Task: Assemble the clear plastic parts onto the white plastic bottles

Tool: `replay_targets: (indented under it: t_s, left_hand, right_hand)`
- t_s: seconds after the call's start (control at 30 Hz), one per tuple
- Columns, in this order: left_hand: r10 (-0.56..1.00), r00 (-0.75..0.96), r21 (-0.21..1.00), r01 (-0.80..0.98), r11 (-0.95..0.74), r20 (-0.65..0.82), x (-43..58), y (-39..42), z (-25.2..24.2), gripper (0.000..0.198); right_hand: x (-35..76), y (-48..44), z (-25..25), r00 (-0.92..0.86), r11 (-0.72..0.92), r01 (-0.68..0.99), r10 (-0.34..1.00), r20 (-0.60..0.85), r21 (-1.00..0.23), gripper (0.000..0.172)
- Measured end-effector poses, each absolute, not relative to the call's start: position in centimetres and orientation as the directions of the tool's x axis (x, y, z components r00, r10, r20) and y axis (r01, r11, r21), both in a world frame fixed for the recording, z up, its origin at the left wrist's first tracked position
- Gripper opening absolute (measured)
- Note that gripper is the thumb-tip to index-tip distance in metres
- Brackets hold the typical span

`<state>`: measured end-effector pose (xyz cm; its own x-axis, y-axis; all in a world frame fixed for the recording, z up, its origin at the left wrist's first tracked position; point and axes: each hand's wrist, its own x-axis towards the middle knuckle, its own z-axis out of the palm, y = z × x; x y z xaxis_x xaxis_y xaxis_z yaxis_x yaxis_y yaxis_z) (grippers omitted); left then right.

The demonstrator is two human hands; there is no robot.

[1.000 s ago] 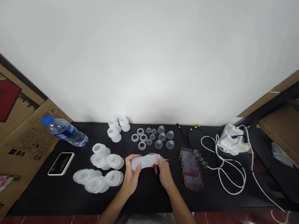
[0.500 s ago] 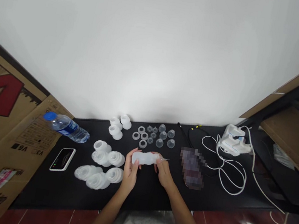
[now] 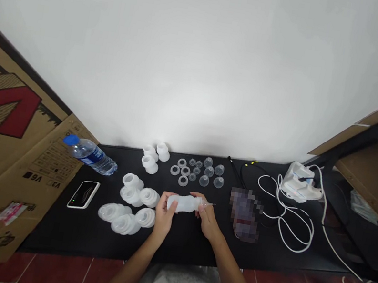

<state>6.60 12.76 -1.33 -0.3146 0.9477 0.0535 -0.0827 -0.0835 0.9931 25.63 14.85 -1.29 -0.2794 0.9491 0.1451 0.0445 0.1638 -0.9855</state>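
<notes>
Both my hands hold a translucent, frosted bottle-shaped silicone piece (image 3: 185, 204) lying sideways over the black table. My left hand (image 3: 164, 215) grips its wider end. My right hand (image 3: 206, 217) pinches the narrower end, where a thin pointed tip (image 3: 212, 205) sticks out to the right. My fingers hide part of the piece, and I cannot tell what the tip belongs to.
On the black table (image 3: 186, 245) stand white funnel-shaped parts (image 3: 126, 215), small clear cups and rings (image 3: 194, 170), a water bottle (image 3: 90, 155), a phone (image 3: 83, 194), a pixelated object (image 3: 243, 216) and a white device (image 3: 300, 183) with white tubing (image 3: 295, 231). Cardboard (image 3: 5, 130) lies left.
My head view has tilted, so the whole scene has shifted slightly in the picture. Both hands still hold the piece, which has turned slightly between my fingers.
</notes>
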Motion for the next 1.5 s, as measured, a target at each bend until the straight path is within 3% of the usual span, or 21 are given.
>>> replay_targets:
  t_s: [0.3,0.43,0.63,0.73,0.83,1.03,1.1,1.33,1.5]
  left_hand:
    - [0.961,-0.261,0.996,0.034,-0.086,0.092,6.4,12.5,-1.4,0.047]
    - [0.946,-0.271,0.984,0.07,-0.163,0.176,6.7,12.3,-1.0,0.041]
    - [0.943,-0.092,0.938,0.165,-0.304,0.321,7.4,12.0,-0.9,0.04]
    - [0.933,-0.089,0.923,0.205,-0.325,0.348,7.6,12.1,-1.0,0.039]
    - [0.951,-0.13,0.95,0.176,-0.258,0.282,7.7,12.3,-0.9,0.041]
    - [0.965,-0.208,0.987,0.05,-0.151,0.158,7.7,12.5,-0.9,0.045]
    - [0.97,-0.191,0.989,0.038,-0.142,0.147,7.6,12.5,-0.8,0.045]
    - [0.976,-0.137,0.984,0.073,-0.161,0.17,7.6,12.3,-0.5,0.045]
    - [0.973,-0.138,0.982,0.07,-0.174,0.183,7.6,12.3,-0.5,0.043]
  right_hand:
    - [25.6,14.8,-0.1,-0.302,0.201,-0.026,0.932,0.2,-0.979,0.076]
    - [25.4,15.2,-0.7,-0.247,0.12,-0.027,0.961,0.123,-0.992,0.068]
    - [25.0,15.8,-1.8,-0.028,-0.04,-0.082,0.999,-0.037,-0.996,0.081]
    - [24.8,15.6,-2.2,-0.001,-0.012,-0.101,1.0,-0.012,-0.995,0.083]
    - [24.6,15.4,-2.5,-0.043,0.059,-0.109,0.997,0.064,-0.992,0.086]
    - [24.7,15.6,-1.4,-0.035,0.061,-0.239,0.997,0.072,-0.969,0.069]
    - [24.9,15.8,-0.7,-0.023,0.079,-0.249,0.996,0.087,-0.965,0.058]
    - [25.4,16.2,-0.4,-0.024,0.097,-0.224,0.994,0.105,-0.97,0.042]
    - [25.5,16.4,-1.5,-0.019,0.096,-0.273,0.994,0.106,-0.957,0.047]
